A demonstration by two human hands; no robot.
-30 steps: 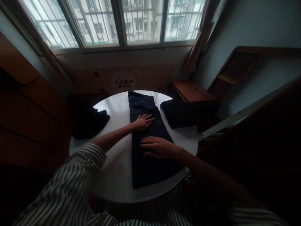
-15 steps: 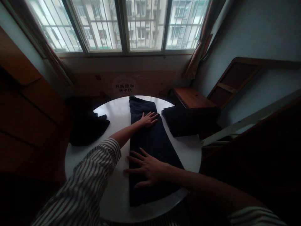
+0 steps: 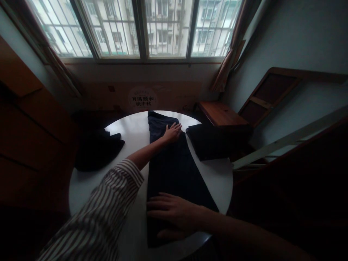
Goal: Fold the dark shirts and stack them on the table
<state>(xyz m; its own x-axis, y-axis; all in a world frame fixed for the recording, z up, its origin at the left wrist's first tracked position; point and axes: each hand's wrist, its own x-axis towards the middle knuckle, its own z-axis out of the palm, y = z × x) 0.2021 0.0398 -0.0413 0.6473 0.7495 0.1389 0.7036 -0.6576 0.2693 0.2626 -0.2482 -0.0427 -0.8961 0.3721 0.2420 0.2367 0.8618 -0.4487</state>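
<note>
A dark navy garment, which looks like a pair of trousers folded lengthwise (image 3: 174, 170), lies flat down the middle of the round white table (image 3: 133, 206). Its narrower end points at the window and its wide end is near me. My left hand (image 3: 173, 132) rests palm down near the far end, fingers stretched towards the right edge. Over the near end lies my right hand (image 3: 176, 214), fingers extended to the left and thumb apart. Neither hand grasps the cloth. Part of the near hem is hidden under my right hand and forearm.
Dark folded cloth (image 3: 99, 150) sits at the table's left edge, and a black folded stack (image 3: 206, 141) at its right. Behind the right side stands a brown wooden stool or small table (image 3: 223, 114). A barred window (image 3: 141, 29) is beyond.
My right hand has slid towards me along the garment. My left hand has shifted slightly up and its fingers are closer together. The view has moved a little.
</note>
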